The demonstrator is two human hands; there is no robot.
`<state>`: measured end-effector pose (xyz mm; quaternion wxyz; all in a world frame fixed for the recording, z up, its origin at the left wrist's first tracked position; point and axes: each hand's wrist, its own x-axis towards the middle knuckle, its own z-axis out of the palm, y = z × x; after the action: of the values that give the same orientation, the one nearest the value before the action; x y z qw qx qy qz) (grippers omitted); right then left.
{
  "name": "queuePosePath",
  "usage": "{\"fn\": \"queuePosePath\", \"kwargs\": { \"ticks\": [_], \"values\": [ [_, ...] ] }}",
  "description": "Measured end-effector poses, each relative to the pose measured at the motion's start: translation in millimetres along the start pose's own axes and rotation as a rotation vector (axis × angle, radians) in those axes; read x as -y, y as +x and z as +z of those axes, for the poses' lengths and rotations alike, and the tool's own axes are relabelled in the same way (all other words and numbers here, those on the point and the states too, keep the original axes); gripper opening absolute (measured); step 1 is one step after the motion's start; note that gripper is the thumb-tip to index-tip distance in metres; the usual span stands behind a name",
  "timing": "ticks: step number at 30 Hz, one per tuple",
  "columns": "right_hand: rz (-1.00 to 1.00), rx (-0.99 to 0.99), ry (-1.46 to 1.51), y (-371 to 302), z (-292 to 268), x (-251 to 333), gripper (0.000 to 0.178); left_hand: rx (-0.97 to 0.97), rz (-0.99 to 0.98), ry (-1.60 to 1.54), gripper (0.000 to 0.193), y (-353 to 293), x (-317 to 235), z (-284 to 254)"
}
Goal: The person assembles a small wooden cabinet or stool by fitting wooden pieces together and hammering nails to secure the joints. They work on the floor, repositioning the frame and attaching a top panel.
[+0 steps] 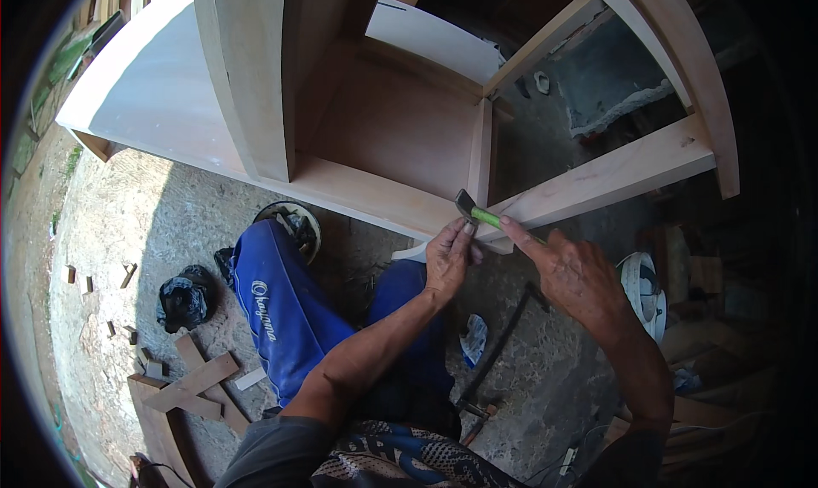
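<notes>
My right hand (578, 275) is closed round the green handle of a hammer (484, 216), its index finger stretched along the handle. The hammer's dark head lies just above the fingertips of my left hand (448, 256). Those fingers are pinched together at the corner of a wooden cabinet frame (375, 196); whatever they hold is too small or hidden to make out. At that corner a long rail (609, 174) runs off to the right, and an upright post (247, 70) rises on the left.
A white panel (153, 104) forms the frame's left side. By my knees are a bucket (310, 248) and a black plastic bag (186, 299). Wood offcuts (200, 381) lie at lower left. A dark bar-like tool (503, 339) rests on the concrete floor, near a white bucket (641, 288).
</notes>
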<state>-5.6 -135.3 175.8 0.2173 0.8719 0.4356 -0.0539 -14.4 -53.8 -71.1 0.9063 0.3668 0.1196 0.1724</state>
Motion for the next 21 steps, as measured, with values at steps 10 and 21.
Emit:
{"fn": "queuePosePath", "kwargs": {
  "ticks": [10, 21],
  "values": [
    [-0.058, 0.039, -0.077, 6.3, -18.0, 4.5, 0.067, 0.020, -0.006, 0.056, 0.024, -0.7, 0.0, 6.9],
    [-0.041, -0.041, 0.137, 10.6, -35.7, 28.0, 0.054, 0.031, 0.067, 0.079, 0.036, 1.2, 13.8, -0.5]
  ]
}}
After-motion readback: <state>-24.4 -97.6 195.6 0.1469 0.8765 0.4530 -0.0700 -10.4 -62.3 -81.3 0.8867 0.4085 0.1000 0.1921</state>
